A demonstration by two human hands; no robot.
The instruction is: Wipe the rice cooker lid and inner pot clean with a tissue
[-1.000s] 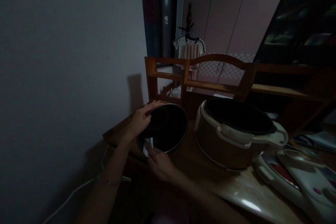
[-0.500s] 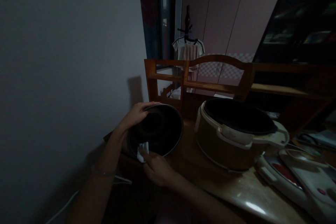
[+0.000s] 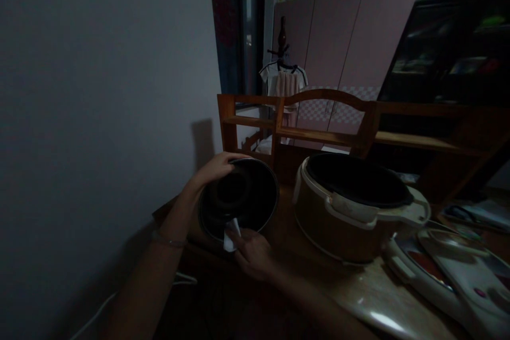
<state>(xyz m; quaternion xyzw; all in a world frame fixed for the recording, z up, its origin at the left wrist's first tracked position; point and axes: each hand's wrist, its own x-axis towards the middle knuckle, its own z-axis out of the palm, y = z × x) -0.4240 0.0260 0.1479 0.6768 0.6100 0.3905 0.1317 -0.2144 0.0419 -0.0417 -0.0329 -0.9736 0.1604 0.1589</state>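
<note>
A dark, round inner pot is tilted on its side, its mouth facing me. My left hand grips its upper left rim, fingers over the edge. Pinched in my right hand is a white folded tissue, which lies at the pot's lower rim. To the right stands the rice cooker body, lidless, with a dark opening on top. The cooker's detached lid rests beside it at the far right.
The wooden desk has a shelf rack along its back. A wall rises close on the left, and a white cable hangs below the desk edge. Papers lie at the right.
My right hand has moved the tissue slightly right along the pot's lower rim. My left hand has shifted a little right on the upper rim. The view has tilted slightly.
</note>
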